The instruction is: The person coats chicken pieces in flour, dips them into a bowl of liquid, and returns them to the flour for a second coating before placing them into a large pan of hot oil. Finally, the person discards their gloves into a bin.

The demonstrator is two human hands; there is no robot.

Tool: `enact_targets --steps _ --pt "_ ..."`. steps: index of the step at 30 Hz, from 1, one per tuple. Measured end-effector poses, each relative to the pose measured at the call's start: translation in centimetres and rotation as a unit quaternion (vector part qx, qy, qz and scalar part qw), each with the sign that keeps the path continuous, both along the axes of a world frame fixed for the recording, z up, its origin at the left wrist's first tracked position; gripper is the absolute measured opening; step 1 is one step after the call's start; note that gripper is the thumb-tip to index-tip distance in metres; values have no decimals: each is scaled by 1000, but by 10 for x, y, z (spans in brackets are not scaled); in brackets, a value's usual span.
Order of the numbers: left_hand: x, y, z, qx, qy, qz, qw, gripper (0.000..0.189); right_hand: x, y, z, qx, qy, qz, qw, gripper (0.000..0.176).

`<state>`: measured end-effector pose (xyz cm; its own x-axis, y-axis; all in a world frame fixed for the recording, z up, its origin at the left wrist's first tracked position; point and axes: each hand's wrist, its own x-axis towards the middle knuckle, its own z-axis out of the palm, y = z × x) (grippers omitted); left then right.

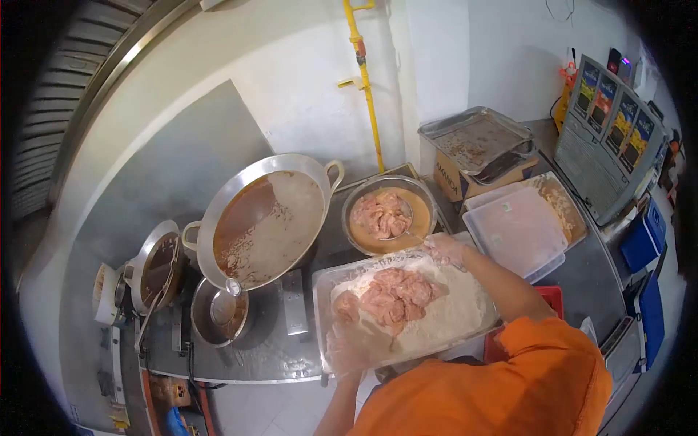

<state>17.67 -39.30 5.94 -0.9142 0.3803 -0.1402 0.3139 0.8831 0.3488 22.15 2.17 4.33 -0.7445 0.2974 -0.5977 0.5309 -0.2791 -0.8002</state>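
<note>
My right hand (443, 249), in what looks like a clear glove, closes round the handle of a skimmer (404, 227). The skimmer's round head sits in a metal bowl (350, 236) of tan liquid, with raw chicken pieces (379, 212) on it. Below the bowl, a clear rectangular tub (320, 291) holds white flour (465, 298) and a heap of raw chicken (398, 294). Over the tub's left front side is my left hand (349, 345), smeared by motion, so its fingers cannot be made out. Just beyond it lies a separate chicken piece (345, 307).
A large two-handled pan (211, 240) of brown liquid stands left of the bowl. Further left are a smaller pan (132, 276) and a metal pot (200, 330). At right sit lidded plastic containers (520, 225) and a tray (472, 138) on a cardboard box (449, 178).
</note>
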Motion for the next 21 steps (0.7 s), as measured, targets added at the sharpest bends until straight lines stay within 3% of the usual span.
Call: enact_targets --steps 2,4,7,11,12,14,16,21 --pt "1 1 5 -2 3 -8 1000 97 13 -8 0 -49 13 17 999 18" --pt "4 0 10 4 47 -33 998 78 24 -18 -5 -49 38 -2 998 18" --pt "10 5 26 -33 19 -13 999 85 36 -29 -21 -78 71 -22 994 20" --pt "4 -1 -5 -33 -11 -23 999 90 40 -48 -45 -87 124 -61 987 24" --pt "4 -1 -12 -36 50 -29 998 92 36 -49 -60 -89 123 -64 986 24" --pt "7 -2 -9 -41 110 -40 992 94 25 -51 -84 85 222 -82 968 26" --pt "8 1 5 -29 44 -26 998 92 25 -50 -83 55 204 -82 974 28" --pt "6 4 10 -51 11 -16 998 90 28 -50 -68 -64 122 -36 990 31"
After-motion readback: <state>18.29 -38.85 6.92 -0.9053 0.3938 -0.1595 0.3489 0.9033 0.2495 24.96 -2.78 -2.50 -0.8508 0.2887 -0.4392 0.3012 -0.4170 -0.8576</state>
